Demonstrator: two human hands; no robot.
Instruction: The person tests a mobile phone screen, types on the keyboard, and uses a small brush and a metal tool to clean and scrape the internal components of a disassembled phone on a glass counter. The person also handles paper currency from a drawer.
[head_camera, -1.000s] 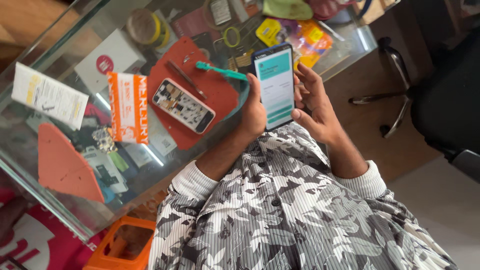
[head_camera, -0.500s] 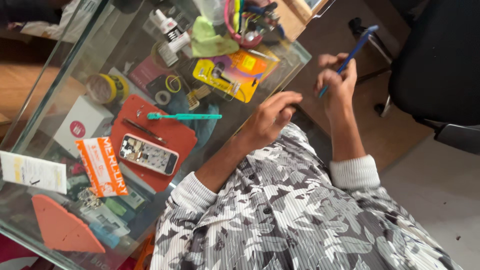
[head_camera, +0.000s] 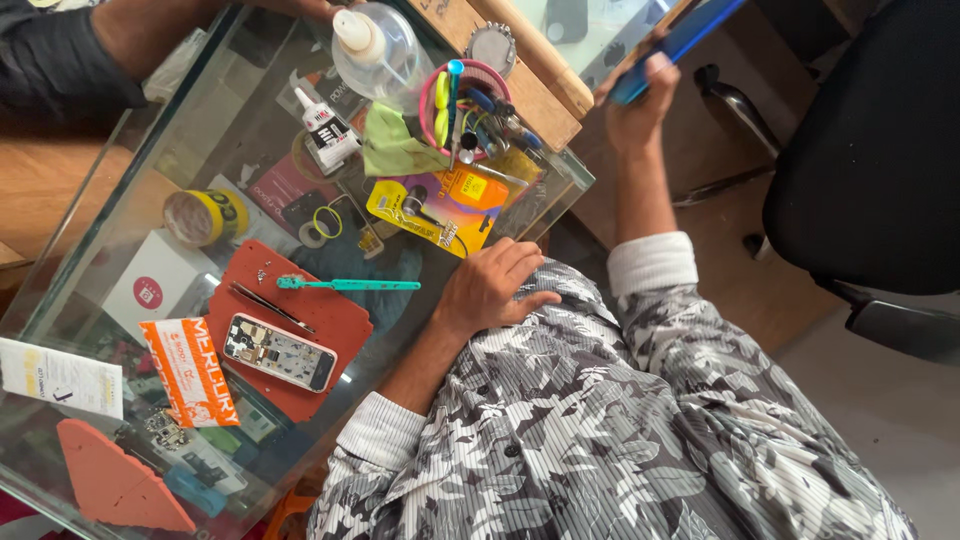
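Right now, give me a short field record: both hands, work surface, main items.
left hand: flat at the glass table edge, holding nothing
right hand: raised off the table, gripping a blue phone
mat: red, holds an opened phone, tweezers and a teal brush
cup: pink, full of tools

Single head-worn view, looking steeply down and rolled sideways, close over the person's patterned grey shirt (head_camera: 600, 440). Faces the cluttered glass-topped table (head_camera: 120, 200) at left, black office chair (head_camera: 870, 150) at right. No second view, so no overlap.
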